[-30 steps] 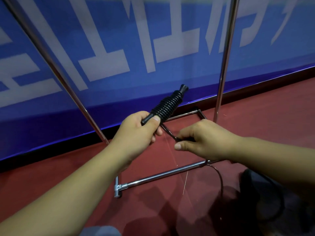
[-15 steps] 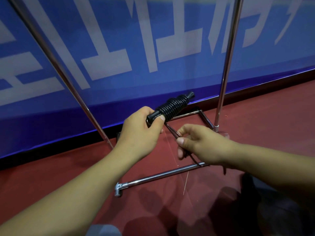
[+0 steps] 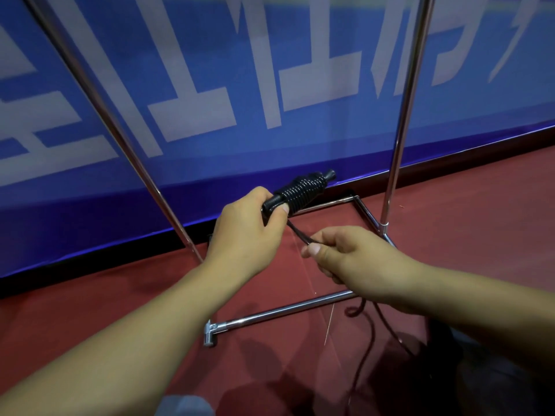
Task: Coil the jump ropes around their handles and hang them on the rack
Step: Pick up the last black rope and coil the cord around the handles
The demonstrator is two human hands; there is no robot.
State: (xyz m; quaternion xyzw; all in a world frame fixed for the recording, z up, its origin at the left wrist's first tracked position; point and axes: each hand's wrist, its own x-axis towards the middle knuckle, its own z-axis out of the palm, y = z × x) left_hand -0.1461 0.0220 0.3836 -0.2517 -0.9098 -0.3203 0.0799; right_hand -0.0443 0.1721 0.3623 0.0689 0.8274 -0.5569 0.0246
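My left hand (image 3: pixel 244 232) grips the near end of a black jump rope handle (image 3: pixel 303 190), which points up and to the right with many turns of black rope coiled around it. A short stretch of rope (image 3: pixel 297 233) runs from the handle down to my right hand (image 3: pixel 357 259), which pinches it between thumb and fingers. Below that hand the loose rope (image 3: pixel 365 352) trails in curls over the red floor. The chrome rack (image 3: pixel 396 121) stands just beyond my hands, its two uprights rising out of view.
The rack's base bars (image 3: pixel 285 313) lie on the red floor under my hands. A blue banner with white lettering (image 3: pixel 210 94) runs along the back. A dark shape (image 3: pixel 468 355) sits at the lower right by my right arm.
My left hand has tilted the handle flatter and a little to the right. My right hand has shifted slightly, still pinching the rope; the loose rope now trails lower on the floor.
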